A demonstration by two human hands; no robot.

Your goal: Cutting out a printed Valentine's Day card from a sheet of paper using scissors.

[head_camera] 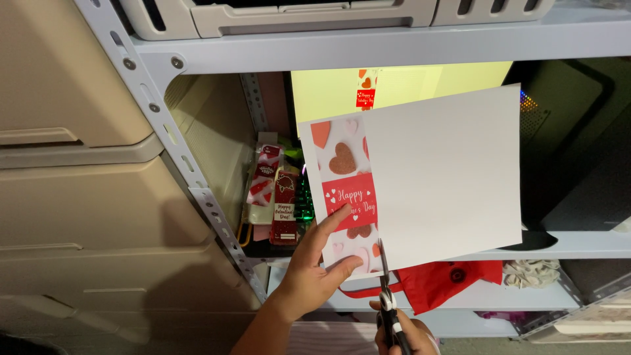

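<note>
My left hand [315, 266] pinches the lower left corner of a white sheet of paper [447, 177] held up in front of a shelf. The sheet's left strip is printed with pink and red hearts and a red label. My right hand [402, 335] at the bottom edge grips a pair of scissors [386, 299] with black and white handles. The blades point up and meet the sheet's bottom edge right where the printed strip borders the blank white part.
A grey metal shelf rack [197, 190] stands behind. It holds small red and white packaged items [276, 197], a lit yellow screen [394, 82], red fabric [453, 279] and pale cloth [532, 271]. Beige plastic drawers [72, 197] fill the left. A printer [296, 16] sits on top.
</note>
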